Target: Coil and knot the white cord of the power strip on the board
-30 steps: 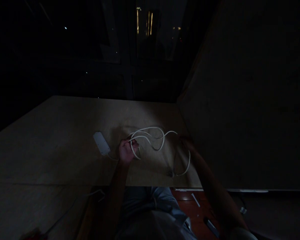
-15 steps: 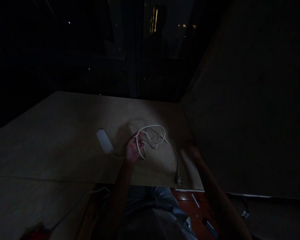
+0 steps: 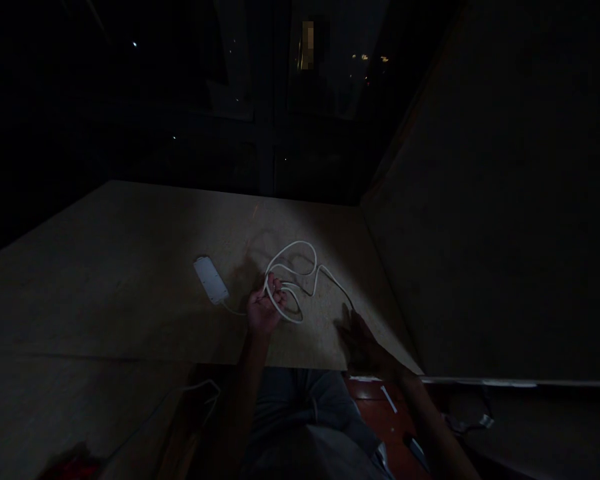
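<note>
The scene is very dark. A white power strip (image 3: 211, 280) lies on a pale wooden table (image 3: 130, 267), with its white cable (image 3: 300, 270) looped to the right. My left hand (image 3: 264, 308) is closed around a bundle of those cable loops. My right hand (image 3: 363, 340) is in shadow near the table's front right edge, over the far end of the cable. Its fingers are too dark to read, and the plug is hidden beneath it.
A dark upright panel (image 3: 505, 200) stands along the table's right side. Behind the table is a dark window with small lights (image 3: 307, 47). Below the table edge there is a reddish floor (image 3: 395, 420) with small items, and my lap.
My right hand moved left and nearer, down to the cable's plug end at the table edge. The left hand kept hold of the loops, which shifted slightly.
</note>
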Demonstrator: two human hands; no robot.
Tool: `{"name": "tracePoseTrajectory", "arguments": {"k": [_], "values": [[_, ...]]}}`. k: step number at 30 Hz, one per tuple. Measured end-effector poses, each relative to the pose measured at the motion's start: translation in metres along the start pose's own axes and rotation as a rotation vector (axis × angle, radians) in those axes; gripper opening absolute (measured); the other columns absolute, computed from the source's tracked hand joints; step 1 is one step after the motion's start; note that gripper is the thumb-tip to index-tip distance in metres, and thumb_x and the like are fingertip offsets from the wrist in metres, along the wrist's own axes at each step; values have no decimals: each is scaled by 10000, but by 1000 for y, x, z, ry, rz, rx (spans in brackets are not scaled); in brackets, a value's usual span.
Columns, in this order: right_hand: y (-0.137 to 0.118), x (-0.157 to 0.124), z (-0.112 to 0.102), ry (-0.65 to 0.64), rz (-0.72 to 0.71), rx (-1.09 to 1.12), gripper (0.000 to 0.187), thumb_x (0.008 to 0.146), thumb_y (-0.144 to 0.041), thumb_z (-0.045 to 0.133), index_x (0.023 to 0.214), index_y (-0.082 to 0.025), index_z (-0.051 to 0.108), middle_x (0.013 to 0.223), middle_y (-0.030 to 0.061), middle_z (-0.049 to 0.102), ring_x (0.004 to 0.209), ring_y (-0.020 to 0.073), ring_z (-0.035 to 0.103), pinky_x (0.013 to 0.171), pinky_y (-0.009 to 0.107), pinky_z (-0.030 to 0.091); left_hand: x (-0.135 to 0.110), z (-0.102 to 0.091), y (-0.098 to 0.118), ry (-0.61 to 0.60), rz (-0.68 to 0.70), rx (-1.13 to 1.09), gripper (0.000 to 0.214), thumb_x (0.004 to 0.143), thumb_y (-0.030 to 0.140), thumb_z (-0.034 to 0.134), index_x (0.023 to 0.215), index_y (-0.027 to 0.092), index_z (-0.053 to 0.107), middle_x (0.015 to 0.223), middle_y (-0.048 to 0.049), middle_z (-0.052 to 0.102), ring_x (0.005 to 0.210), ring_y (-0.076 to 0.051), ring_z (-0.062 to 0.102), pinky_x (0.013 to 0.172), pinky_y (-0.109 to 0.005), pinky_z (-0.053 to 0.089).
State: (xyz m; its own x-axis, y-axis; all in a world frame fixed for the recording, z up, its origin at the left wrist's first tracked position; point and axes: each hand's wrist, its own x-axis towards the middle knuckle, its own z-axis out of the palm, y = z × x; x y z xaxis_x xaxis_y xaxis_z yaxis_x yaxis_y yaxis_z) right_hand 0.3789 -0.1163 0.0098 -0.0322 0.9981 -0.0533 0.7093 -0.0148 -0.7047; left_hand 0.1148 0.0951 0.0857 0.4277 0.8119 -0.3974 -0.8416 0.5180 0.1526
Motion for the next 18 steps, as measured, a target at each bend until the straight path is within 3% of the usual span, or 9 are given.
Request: {"name": "tracePoseTrajectory", "arguments": {"k": [2,4,7,10,14,18], "values": [[5,-5,-7,27,40,31,825,664,-193,773,1402,-428,488,1649,-31,100,1497,335,150,1095,512,409,-5,-8,0,12,10,-24,342,932,193,388,1055,193,708,1102,-80,736,957,-170,668,745,-302,483],[7,-9,-14,45,64,-12,679,719,-155,691,1353,-364,569,1607,33,273,1456,314,297,1054,469,466,-11,-15,-1,22,12,-34,363,950,199,364,1093,203,698,1155,-76,720,998,-175,658,760,-308,480],[2,-12,-22,133,56,-67,501,766,-145,586,1245,-264,670,1454,100,513,1387,293,427,1057,464,468,-19,-25,-3,26,-22,-17,379,974,203,336,1123,207,684,1226,-72,691,1051,-176,641,778,-309,477],[-13,-14,-26,236,80,-28,435,766,-181,579,1182,-223,697,1302,128,636,1240,284,580,1021,450,500,-27,-32,-3,25,-85,52,363,988,226,334,1073,205,686,1228,-63,688,1068,-173,635,830,-322,482],[-45,-14,-30,388,195,226,372,784,-315,642,1136,-206,692,1163,137,705,1002,275,693,844,414,574,-31,-40,1,67,-161,250,357,992,292,332,1037,187,670,1191,-79,697,1127,-201,620,927,-383,480],[-73,-8,-43,698,264,720,348,779,-401,700,1059,-194,691,1072,104,726,855,229,718,658,323,575,-34,-49,3,153,-160,505,367,974,371,367,1013,159,664,1155,-138,703,1097,-225,643,849,-351,508]]}}
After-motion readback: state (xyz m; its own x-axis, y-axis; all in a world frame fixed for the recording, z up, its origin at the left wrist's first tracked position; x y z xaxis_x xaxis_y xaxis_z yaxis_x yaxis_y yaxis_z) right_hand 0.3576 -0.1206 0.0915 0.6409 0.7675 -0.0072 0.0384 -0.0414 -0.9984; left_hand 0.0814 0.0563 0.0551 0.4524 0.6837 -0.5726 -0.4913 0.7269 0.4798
